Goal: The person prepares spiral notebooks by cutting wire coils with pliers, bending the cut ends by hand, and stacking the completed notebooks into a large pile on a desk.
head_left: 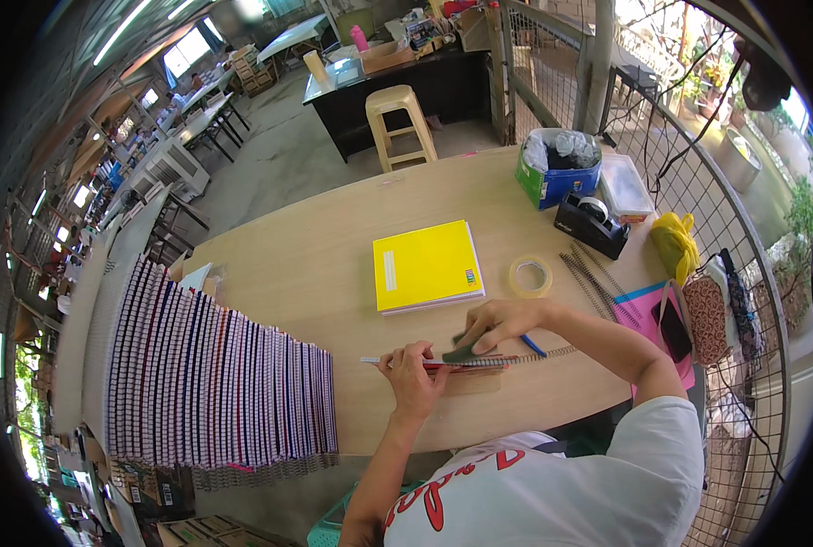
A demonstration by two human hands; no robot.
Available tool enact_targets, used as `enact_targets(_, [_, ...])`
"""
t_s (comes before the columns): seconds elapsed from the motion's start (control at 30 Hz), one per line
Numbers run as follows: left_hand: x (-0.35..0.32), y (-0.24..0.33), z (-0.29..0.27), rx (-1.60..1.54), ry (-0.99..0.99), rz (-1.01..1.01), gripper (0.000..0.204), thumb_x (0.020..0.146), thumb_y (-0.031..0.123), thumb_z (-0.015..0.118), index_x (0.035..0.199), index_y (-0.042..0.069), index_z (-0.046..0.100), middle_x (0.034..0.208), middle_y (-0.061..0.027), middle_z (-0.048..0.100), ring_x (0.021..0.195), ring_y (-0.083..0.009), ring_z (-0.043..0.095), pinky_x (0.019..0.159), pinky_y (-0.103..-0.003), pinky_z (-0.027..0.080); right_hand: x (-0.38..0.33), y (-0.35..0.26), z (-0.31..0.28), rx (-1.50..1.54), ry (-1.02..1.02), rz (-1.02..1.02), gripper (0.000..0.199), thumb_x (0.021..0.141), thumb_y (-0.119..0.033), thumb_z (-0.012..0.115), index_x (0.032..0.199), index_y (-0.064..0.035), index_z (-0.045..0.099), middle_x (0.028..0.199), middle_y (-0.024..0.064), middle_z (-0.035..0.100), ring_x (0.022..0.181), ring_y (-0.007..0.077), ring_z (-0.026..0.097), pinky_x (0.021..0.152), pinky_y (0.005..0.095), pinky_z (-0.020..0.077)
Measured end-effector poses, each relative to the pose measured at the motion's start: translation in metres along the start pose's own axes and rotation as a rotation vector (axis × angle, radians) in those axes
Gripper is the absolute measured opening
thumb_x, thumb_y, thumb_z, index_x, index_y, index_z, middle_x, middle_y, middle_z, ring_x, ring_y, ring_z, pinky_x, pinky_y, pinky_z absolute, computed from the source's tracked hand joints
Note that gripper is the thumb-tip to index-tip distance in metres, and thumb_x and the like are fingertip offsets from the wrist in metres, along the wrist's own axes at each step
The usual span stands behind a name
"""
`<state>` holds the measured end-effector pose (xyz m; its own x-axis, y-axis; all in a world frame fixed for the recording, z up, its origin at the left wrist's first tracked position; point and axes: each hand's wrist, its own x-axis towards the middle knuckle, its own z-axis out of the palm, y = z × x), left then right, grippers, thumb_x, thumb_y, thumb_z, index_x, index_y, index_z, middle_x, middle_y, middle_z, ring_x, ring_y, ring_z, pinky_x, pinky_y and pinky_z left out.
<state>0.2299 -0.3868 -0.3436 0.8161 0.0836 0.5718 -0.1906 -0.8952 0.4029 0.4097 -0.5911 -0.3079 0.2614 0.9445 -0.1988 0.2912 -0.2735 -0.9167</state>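
Long overlapped row of finished spiral-bound notebooks (215, 383) left of the red-edged notebook (443, 364); left hand (413, 372) pinching it; right hand (497, 324) pressing a dark tool (464, 351) on its coil; loose wire coils (593, 278) remaining, so judged well advanced.

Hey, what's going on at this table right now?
A person sits at a wooden table, holding a spiral-bound notebook on edge. The left hand steadies it while the right hand presses a dark tool against its wire spine. A long row of bound notebooks lies to the left; a yellow notebook stack, tape roll and loose wire spirals lie beyond.
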Motion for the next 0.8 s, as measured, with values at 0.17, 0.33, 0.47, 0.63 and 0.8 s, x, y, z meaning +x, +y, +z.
enact_targets(0.17, [-0.005, -0.002, 0.002, -0.014, 0.031, -0.045, 0.062, 0.074, 0.049, 0.082, 0.115, 0.013, 0.053, 0.092, 0.0006, 0.059, 0.087, -0.0218, 0.056, 0.093, -0.045, 0.029, 0.014, 0.004, 0.007, 0.233, -0.086, -0.098, 0.048, 0.087, -0.043, 0.068, 0.122, -0.0101, 0.071, 0.11, 0.0184, 0.065, 0.102, 0.031, 0.059, 0.091, 0.0382, 0.0458])
enact_targets(0.33, [-0.004, -0.005, -0.027, 0.216, 0.247, -0.142, 0.069, 0.067, 0.051, 0.087, 0.112, 0.008, 0.055, 0.119, -0.0151, 0.047, 0.095, -0.0277, 0.053, 0.096, -0.048, 0.033, 0.012, 0.005, 0.009, 0.518, 0.006, -0.055, 0.05, 0.086, -0.043, 0.068, 0.12, -0.0066, 0.072, 0.109, 0.0176, 0.065, 0.102, 0.03, 0.06, 0.091, 0.0377, 0.0468])
enact_targets(0.47, [-0.013, -0.034, -0.019, -0.215, 0.135, -0.29, 0.064, 0.063, 0.038, 0.092, 0.1, 0.006, 0.052, 0.109, -0.0174, 0.044, 0.106, -0.0342, 0.044, 0.091, -0.047, 0.037, 0.027, -0.006, 0.009, -0.495, 0.076, -0.113, 0.047, 0.087, -0.042, 0.067, 0.124, -0.0133, 0.071, 0.106, 0.0187, 0.064, 0.103, 0.0307, 0.059, 0.091, 0.0366, 0.0469])
enact_targets(0.63, [-0.009, -0.035, -0.016, -0.2, 0.149, -0.259, 0.063, 0.059, 0.027, 0.095, 0.098, 0.005, 0.05, 0.103, -0.0143, 0.043, 0.1, -0.0325, 0.043, 0.086, -0.045, 0.039, 0.04, -0.012, 0.016, -0.312, -0.042, -0.198, 0.052, 0.088, -0.043, 0.066, 0.125, -0.0057, 0.069, 0.099, 0.0166, 0.067, 0.103, 0.025, 0.06, 0.089, 0.0402, 0.0476])
enact_targets(0.8, [-0.014, -0.042, -0.013, -0.171, 0.151, -0.225, 0.072, 0.063, 0.04, 0.093, 0.107, 0.002, 0.05, 0.105, -0.0163, 0.044, 0.099, -0.0321, 0.045, 0.084, -0.044, 0.044, 0.049, -0.024, 0.019, 0.049, 0.07, -0.15, 0.049, 0.087, -0.044, 0.066, 0.122, -0.0094, 0.071, 0.103, 0.0191, 0.067, 0.103, 0.0286, 0.059, 0.088, 0.041, 0.0481])
